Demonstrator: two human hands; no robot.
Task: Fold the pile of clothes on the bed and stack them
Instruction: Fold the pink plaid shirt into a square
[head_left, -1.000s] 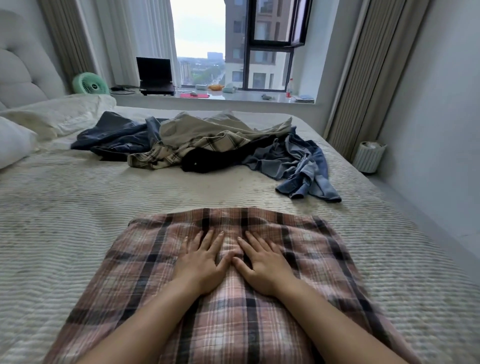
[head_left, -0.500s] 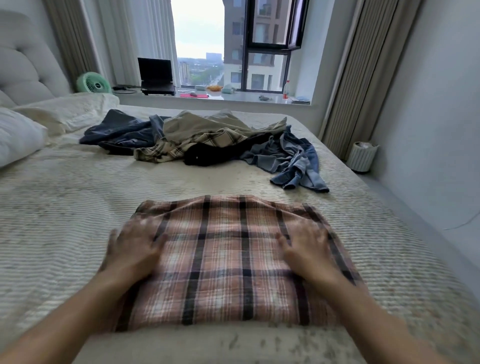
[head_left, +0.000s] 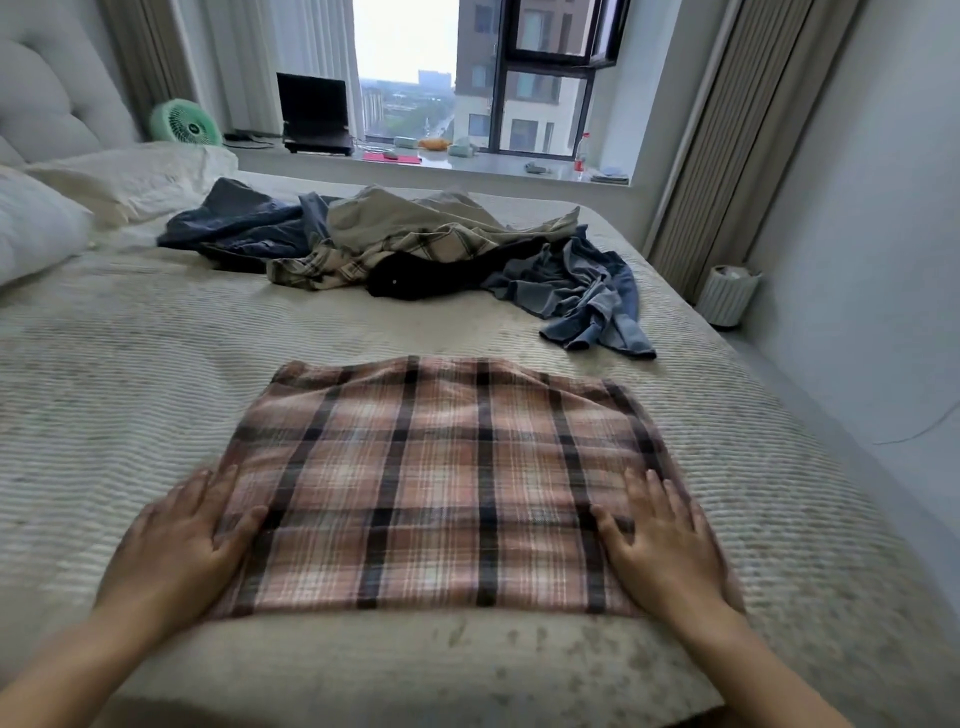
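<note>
- Head view: our left hand (head_left: 179, 540) and right hand (head_left: 662, 545) lie flat, fingers straight, pressing the side edges of the folded plaid shirt (head_left: 441, 483) on the bed (head_left: 130, 374).
- One piece looks folded; the pile of clothes (head_left: 415, 249) beyond remains unfolded, so we judge most work is left.

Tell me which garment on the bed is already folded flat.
The pink plaid garment, flat between the left hand and right hand; the other clothes lie crumpled behind it.
</note>
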